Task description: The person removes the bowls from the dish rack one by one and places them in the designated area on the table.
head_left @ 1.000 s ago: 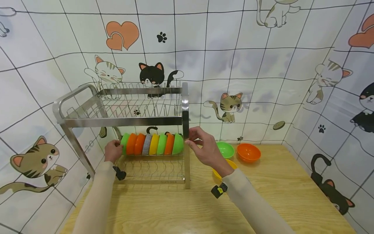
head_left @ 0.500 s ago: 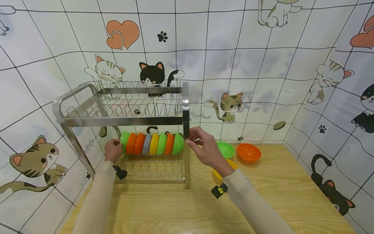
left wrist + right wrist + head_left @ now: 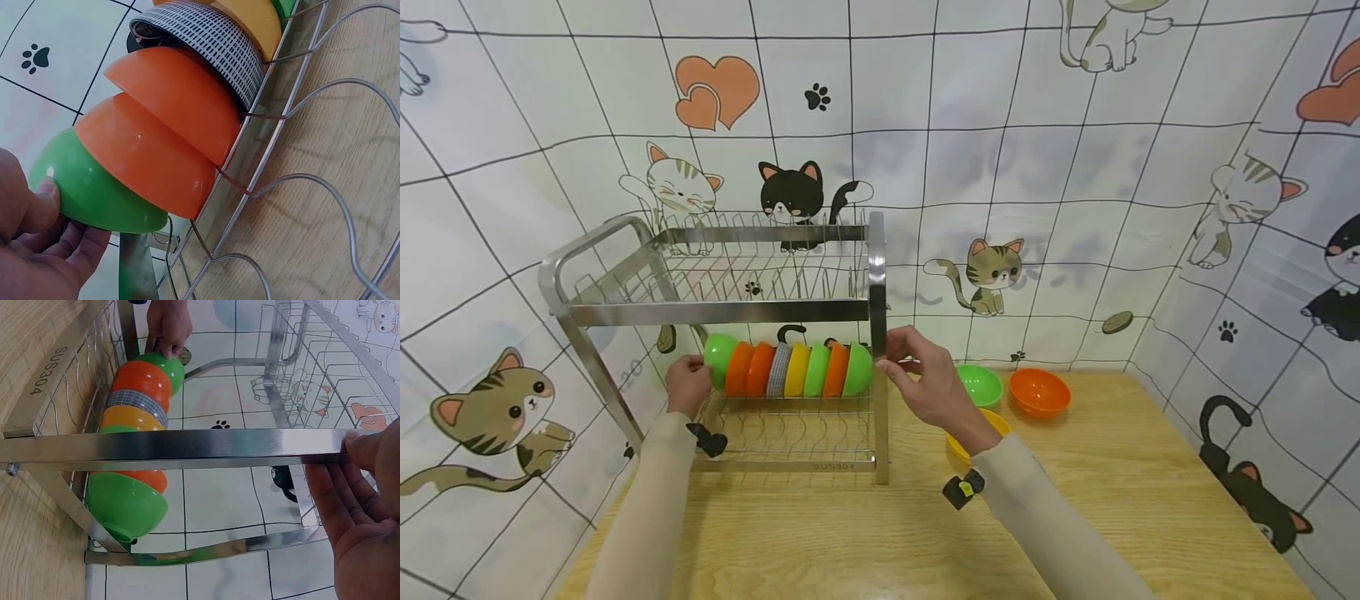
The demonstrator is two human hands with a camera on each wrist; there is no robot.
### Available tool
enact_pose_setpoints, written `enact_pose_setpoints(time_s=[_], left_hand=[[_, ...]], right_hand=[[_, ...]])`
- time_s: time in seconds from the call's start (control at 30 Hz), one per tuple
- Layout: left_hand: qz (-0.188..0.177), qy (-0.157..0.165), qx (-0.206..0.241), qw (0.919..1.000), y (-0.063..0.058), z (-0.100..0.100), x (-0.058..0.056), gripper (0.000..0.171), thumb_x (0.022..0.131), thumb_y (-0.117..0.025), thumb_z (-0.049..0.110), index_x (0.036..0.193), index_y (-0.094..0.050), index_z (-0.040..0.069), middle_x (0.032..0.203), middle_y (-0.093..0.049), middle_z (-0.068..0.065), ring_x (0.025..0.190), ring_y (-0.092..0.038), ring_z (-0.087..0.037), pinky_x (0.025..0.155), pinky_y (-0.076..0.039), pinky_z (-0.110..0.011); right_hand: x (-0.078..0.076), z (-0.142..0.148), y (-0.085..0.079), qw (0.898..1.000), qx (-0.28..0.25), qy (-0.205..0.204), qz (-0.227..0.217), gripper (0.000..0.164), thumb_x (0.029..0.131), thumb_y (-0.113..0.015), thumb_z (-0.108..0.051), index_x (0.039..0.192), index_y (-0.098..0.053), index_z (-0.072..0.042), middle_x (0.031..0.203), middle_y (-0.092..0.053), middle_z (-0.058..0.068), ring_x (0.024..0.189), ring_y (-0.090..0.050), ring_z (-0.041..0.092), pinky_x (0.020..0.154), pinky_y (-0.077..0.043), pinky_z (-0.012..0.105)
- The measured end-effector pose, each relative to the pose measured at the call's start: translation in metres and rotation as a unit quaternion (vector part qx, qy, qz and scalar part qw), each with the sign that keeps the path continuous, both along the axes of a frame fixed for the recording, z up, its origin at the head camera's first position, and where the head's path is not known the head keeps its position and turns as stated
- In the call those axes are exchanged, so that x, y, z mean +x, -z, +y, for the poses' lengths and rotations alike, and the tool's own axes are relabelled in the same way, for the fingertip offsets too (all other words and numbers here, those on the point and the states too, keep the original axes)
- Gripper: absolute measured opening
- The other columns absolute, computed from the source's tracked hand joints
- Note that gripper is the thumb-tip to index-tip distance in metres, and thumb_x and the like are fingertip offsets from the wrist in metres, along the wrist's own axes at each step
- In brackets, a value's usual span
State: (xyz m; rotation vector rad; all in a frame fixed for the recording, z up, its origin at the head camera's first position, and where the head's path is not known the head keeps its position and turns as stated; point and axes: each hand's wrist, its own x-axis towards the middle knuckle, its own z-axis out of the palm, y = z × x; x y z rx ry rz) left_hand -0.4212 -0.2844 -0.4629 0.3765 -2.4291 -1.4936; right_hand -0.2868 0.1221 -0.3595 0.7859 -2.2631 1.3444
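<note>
At the left end of a row of bowls on the rack's lower tier, my left hand [image 3: 688,385] pinches a green bowl [image 3: 87,187] between thumb and fingers. This bowl sits a little higher than the orange bowl [image 3: 140,156] beside it. Further along stand another orange bowl, a grey patterned bowl [image 3: 778,370], a yellow bowl [image 3: 797,370] and more green and orange ones, all on edge. My right hand [image 3: 925,375] grips the right front post [image 3: 877,283] of the metal dish rack, thumb on one side and fingers on the other in the right wrist view.
Right of the rack, a green bowl [image 3: 981,384], an orange bowl [image 3: 1039,392] and a yellow bowl [image 3: 958,448], partly hidden by the right forearm, stand on the wooden table [image 3: 1075,500]. The rack's upper tier [image 3: 722,313] overhangs the row. A cat-printed wall covering stands behind.
The green bowl in my left hand has shifted slightly up and to the left, out of line with the row. My right hand has stayed on the post.
</note>
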Motion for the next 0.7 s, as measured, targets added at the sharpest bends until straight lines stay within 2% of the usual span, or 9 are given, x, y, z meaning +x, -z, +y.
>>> enact_pose_setpoints(time_s=[0.33,0.7], left_hand=[[0.019,-0.010,0.009,0.9997,-0.0002,-0.0037,0.0019,0.036,0.106,-0.046,0.011,0.134,-0.053,-0.010,0.130,-0.056,-0.029,0.117,-0.057,-0.039,0.097,-0.052,-0.048],[0.054,-0.039,0.003,0.9978,-0.0077,-0.0031,0.0039,0.033,0.105,-0.043,0.010,0.131,-0.055,-0.008,0.122,-0.058,-0.024,0.109,-0.055,-0.032,0.085,-0.049,-0.039]], right_hand=[[0.0009,-0.0008,0.0007,1.000,0.001,-0.001,-0.001,0.026,0.101,-0.067,-0.019,0.125,-0.060,-0.011,0.101,-0.071,0.006,0.093,-0.068,0.018,0.089,-0.062,0.036],[0.0011,-0.0005,-0.0001,1.000,-0.002,-0.004,0.002,0.026,0.100,-0.068,-0.018,0.124,-0.061,-0.011,0.099,-0.070,0.006,0.090,-0.069,0.018,0.085,-0.063,0.034]])
